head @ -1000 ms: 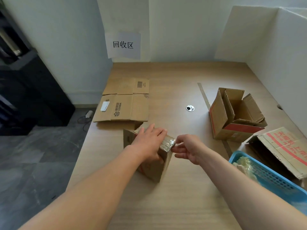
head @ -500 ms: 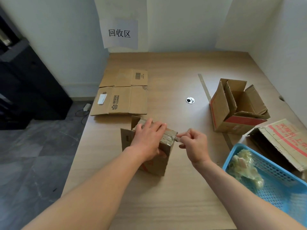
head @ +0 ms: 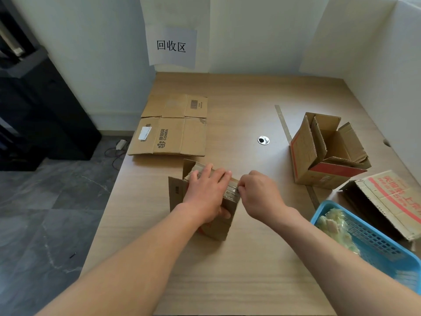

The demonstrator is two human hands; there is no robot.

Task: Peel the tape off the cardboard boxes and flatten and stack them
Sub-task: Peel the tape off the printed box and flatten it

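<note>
while the left hand [head: 206, 193] is gripping the box [head: 219, 226], the right hand [head: 258, 195] is pinching its tape [head: 232, 194], needing a slow pull.

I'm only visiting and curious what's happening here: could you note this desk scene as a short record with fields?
left hand: grips the small box from above
right hand: pinches tape at that box's top edge
flattened boxes: far left of table
open box: right side, flaps up
blue basket: near right, holds pale crumpled scraps
</note>
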